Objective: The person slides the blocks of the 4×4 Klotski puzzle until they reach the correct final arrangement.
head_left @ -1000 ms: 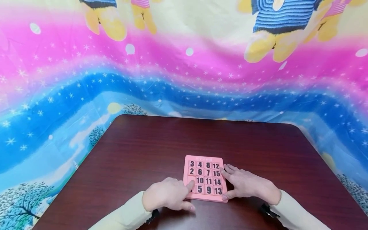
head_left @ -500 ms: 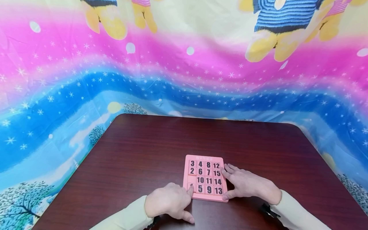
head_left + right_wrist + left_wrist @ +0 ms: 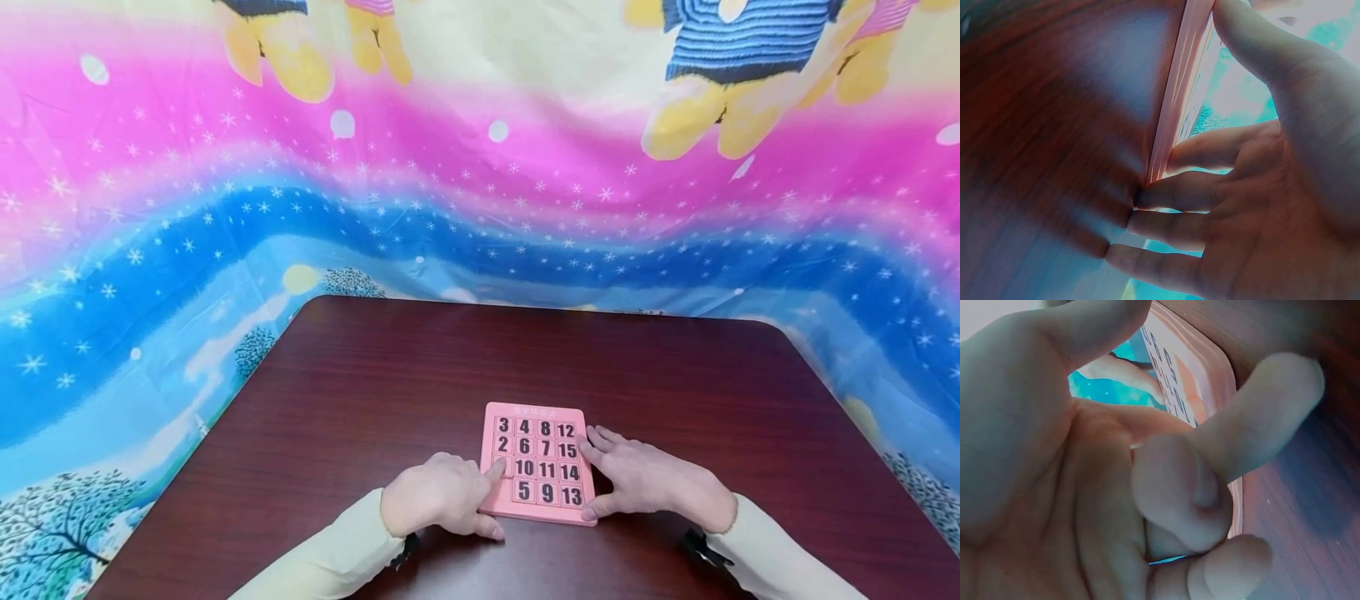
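A pink number slide puzzle (image 3: 536, 512) lies flat on the table in the head view, its tiles carrying black numerals. My left hand (image 3: 442, 493) reaches in from the left, its index fingertip touching the left column's third row, where it hides the tile's numeral. Below that fingertip the bottom-left slot is bare pink. In the left wrist view, the other fingers of the left hand (image 3: 1104, 481) are bent and hold nothing. Along the puzzle's right edge rests my right hand (image 3: 648, 482), thumb near the front corner. The right wrist view shows the right hand's fingers (image 3: 1172, 190) spread and nearly straight.
The dark red-brown wooden table (image 3: 420, 367) extends behind and to both sides of the puzzle. A colourful printed cloth (image 3: 480, 183) hangs behind the table and around its sides.
My left index finger first drew back toward the near-left corner, then slid away from me. The bottom-left tile has moved up one row, leaving its slot bare. The right hand stays put.
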A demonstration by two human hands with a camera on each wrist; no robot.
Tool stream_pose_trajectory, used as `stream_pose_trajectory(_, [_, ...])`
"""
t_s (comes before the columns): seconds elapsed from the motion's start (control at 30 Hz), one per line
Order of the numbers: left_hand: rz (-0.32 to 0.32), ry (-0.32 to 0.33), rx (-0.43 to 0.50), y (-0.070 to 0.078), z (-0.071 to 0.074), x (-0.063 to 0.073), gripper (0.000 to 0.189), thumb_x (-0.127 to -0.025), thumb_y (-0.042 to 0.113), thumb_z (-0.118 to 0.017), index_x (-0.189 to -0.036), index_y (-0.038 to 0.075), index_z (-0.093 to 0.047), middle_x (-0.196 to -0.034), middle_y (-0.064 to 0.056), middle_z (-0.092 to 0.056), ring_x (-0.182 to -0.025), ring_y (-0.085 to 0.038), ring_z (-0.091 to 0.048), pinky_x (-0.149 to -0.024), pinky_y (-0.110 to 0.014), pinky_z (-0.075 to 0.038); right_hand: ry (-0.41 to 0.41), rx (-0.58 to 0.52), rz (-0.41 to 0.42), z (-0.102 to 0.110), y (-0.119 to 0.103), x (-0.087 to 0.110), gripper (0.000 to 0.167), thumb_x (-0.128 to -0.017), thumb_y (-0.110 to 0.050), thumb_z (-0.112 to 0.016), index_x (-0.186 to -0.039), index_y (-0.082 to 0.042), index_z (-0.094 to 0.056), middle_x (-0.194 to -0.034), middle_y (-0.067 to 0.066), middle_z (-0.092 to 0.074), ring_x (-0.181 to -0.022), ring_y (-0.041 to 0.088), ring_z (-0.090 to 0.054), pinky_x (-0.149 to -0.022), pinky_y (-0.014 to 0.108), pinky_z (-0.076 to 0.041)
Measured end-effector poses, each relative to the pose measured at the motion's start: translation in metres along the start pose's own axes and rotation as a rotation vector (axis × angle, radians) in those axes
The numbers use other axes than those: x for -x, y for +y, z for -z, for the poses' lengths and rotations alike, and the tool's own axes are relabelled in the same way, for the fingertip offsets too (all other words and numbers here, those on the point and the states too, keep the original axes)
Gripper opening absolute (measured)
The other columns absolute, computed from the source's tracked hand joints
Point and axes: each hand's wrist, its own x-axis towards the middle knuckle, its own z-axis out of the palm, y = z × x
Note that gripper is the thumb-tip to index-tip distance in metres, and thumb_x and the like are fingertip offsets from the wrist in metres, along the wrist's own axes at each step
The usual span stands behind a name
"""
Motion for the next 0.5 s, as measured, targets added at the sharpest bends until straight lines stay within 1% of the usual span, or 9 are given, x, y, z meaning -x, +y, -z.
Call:
stream_pose_trajectory(0.1, [-0.009,0.014,-0.014,0.003,0.0,0.002,0.091,-0.079,0.076,-0.058,-0.151,0.025,-0.038,-0.096,-0.003,-0.072,-0.077,-0.017,-0.064,-0.068,-0.032,-0.048,0.007,0.005,0.008,0.0,0.0,0.0,0.104,-0.073,-0.068,-0.072,-0.147,-0.002,-0.042,-0.153,0.027,-0.035,-0.144,0.041,-0.032,-0.108,0.056,-0.038])
stream_pose_trajectory(0.27, [-0.064,0.03,-0.031,0.015,-0.001,0.007,0.088,-0.08,0.077,-0.055,-0.152,0.03,-0.035,-0.082,0.0,-0.071,-0.072,-0.016,-0.063,-0.063,-0.031,-0.046,0.004,0.003,0.009,0.0,0.0,0.0,0.103,-0.074,-0.067,-0.072,-0.147,-0.002,-0.042,-0.153,0.027,-0.035,-0.144,0.041,-0.032,-0.108,0.057,-0.038])
stream_pose_trajectory(0.37, [-0.087,0.027,-0.032,0.022,-0.003,0.008,0.086,-0.081,0.076,-0.055,-0.152,0.033,-0.033,-0.077,0.001,-0.069,-0.069,-0.014,-0.061,-0.064,-0.03,-0.045,0.006,0.006,0.009,0.0,0.001,0.0,0.102,-0.074,-0.067,-0.072,-0.147,-0.001,-0.043,-0.153,0.027,-0.036,-0.144,0.041,-0.032,-0.109,0.056,-0.037])
stream_pose_trajectory(0.5, [-0.089,0.019,-0.036,0.027,-0.007,0.008,0.086,-0.081,0.075,-0.056,-0.153,0.033,-0.032,-0.076,0.002,-0.068,-0.072,-0.011,-0.061,-0.066,-0.03,-0.045,0.01,0.006,0.014,0.0,0.0,0.0,0.102,-0.074,-0.067,-0.071,-0.147,-0.001,-0.043,-0.153,0.026,-0.036,-0.145,0.041,-0.031,-0.109,0.057,-0.037])
